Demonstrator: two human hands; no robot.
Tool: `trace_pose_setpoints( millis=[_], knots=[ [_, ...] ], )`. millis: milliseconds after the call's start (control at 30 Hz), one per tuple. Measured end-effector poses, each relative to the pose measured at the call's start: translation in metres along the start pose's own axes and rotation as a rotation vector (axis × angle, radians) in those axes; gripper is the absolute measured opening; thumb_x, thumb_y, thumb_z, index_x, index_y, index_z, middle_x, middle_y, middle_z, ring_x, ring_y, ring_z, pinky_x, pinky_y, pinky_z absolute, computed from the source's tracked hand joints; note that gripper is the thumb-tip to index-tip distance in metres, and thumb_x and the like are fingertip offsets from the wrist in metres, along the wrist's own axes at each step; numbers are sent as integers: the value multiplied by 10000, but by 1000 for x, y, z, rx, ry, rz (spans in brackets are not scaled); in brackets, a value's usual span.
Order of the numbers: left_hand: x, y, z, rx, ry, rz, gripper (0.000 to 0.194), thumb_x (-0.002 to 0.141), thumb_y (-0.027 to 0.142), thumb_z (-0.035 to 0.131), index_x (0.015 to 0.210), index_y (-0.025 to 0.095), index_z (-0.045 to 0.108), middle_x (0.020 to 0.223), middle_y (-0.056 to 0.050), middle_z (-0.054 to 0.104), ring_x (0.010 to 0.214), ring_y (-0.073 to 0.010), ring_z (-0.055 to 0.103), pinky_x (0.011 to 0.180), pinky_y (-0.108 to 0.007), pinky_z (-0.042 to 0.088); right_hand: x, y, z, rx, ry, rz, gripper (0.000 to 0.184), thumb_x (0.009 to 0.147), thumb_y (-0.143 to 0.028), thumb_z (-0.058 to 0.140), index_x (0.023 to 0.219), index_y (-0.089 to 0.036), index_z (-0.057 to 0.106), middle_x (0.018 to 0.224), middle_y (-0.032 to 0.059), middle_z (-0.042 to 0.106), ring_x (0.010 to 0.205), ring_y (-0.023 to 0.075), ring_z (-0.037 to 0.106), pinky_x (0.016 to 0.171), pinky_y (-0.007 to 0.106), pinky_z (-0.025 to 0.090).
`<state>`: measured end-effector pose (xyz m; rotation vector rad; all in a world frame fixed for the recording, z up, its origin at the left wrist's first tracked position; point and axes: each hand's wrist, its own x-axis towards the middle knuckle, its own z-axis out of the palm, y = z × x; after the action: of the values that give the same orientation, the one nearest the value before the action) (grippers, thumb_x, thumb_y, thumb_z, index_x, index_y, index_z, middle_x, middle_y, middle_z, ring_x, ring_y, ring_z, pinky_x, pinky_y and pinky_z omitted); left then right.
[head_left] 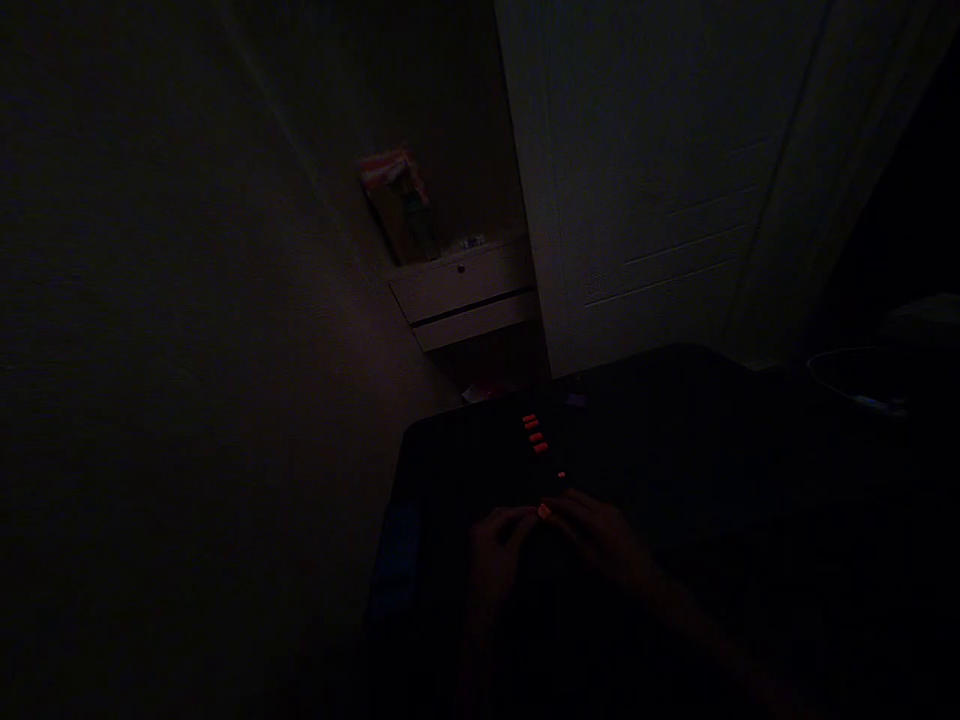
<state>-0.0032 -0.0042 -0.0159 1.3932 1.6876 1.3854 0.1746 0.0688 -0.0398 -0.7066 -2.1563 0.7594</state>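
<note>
The scene is very dark. My left hand and my right hand meet over the dark table, fingertips pinched together around a small glowing orange piece. Its kind is too dim and small to make out. Just beyond the right fingertips lies a tiny orange bit. Farther off, several short orange pieces lie in a row on the tabletop. Shadow hides much of both hands and forearms.
The black table has its far edge near a pale door. A purple item lies near that edge, and a blue patch shows at left. Beyond stand a drawer unit, a carton and a cable.
</note>
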Motion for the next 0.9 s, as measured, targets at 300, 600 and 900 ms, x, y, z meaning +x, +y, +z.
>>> trace_pose_setpoints(
  millis=[300,600,900],
  knots=[
    [0,1,2,-12,-8,9,143,832,355,777,835,219,821,887,-53,801,866,-243,739,843,-352,551,-1,6,-1,-22,-59,-49,347,1058,-239,481,1348,-307,659,1154,66,734,975,208,738,845,302,600],
    [-1,2,1,63,9,23,145,854,337,751,824,203,800,867,-45,792,845,-231,728,815,-336,528,0,2,-3,-2,-76,-51,340,1059,-238,486,1347,-284,660,1156,76,729,1000,215,726,872,318,588],
    [0,0,1,57,13,33,144,863,321,716,828,199,784,866,-51,779,848,-233,720,807,-340,526,1,-7,-5,7,-55,0,294,1034,-349,573,1293,-272,689,1124,57,754,981,209,742,876,313,587]
  ],
)
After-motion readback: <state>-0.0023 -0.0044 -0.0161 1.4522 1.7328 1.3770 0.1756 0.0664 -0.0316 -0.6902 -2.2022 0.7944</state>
